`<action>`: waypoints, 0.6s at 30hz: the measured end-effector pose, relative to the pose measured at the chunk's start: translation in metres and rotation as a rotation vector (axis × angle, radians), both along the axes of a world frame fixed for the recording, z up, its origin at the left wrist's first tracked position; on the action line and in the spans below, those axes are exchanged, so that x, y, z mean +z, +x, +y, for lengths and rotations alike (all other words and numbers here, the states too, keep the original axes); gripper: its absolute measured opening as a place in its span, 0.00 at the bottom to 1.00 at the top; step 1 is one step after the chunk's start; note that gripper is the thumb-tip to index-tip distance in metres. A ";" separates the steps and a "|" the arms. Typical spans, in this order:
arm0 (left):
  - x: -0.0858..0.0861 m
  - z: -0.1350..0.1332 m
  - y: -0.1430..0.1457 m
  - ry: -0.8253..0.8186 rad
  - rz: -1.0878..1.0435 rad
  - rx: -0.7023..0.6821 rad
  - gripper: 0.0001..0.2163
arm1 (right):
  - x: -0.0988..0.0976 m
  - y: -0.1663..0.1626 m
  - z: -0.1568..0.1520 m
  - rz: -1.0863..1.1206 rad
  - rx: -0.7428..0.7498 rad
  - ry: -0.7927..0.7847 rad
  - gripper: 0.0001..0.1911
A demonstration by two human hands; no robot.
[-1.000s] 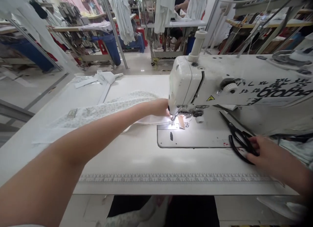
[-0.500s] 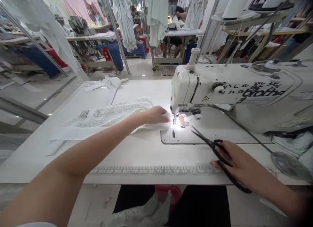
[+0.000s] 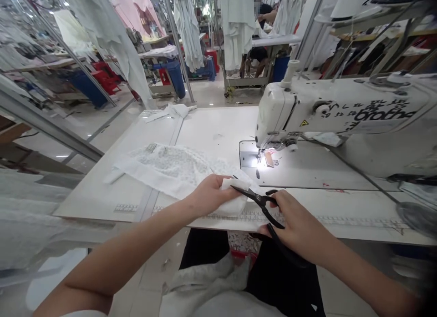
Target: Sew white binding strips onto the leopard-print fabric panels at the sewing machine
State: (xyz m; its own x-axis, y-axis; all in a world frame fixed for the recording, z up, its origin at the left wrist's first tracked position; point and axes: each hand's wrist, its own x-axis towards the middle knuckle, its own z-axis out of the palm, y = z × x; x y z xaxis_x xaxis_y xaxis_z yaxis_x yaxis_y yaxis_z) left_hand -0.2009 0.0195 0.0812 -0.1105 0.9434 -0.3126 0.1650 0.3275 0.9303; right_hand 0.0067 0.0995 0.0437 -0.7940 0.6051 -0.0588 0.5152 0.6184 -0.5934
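My left hand [image 3: 213,194] pinches the end of a white patterned fabric piece [image 3: 170,164] near the table's front edge. The rest of that cloth trails to the left across the tabletop, with a small label on its far side. In my right hand [image 3: 293,219] is a pair of black scissors [image 3: 261,200], the fingers in the handle loops. Its blades are parted and lie at the cloth end beside my left fingertips; whether they are cutting cannot be seen. Behind the hands, the sewing machine's lit needle area [image 3: 261,158] has no cloth under it.
The white sewing machine [image 3: 307,108] takes up the right of the table [image 3: 218,121]. A printed ruler strip [image 3: 341,220] runs along the front edge. White scraps [image 3: 174,111] lie at the back left. A round transparent dish [image 3: 414,219] sits far right. Another person works beyond.
My left hand has drawn the cloth end away from the needle toward the front edge. My right hand has brought the scissors left and up to the cloth, and their blades have opened.
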 end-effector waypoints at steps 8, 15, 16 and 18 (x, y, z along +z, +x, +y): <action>-0.011 0.001 0.017 -0.159 -0.154 -0.222 0.13 | -0.011 0.026 -0.017 0.074 -0.193 -0.160 0.16; -0.032 0.005 0.025 -0.110 -0.357 -0.237 0.11 | -0.003 0.000 -0.012 0.449 -0.207 -0.220 0.08; -0.034 0.004 0.024 -0.105 -0.359 -0.218 0.09 | -0.004 -0.003 -0.013 0.471 -0.221 -0.206 0.06; -0.038 0.002 0.023 -0.106 -0.354 -0.182 0.06 | -0.009 -0.006 -0.016 0.504 -0.239 -0.182 0.07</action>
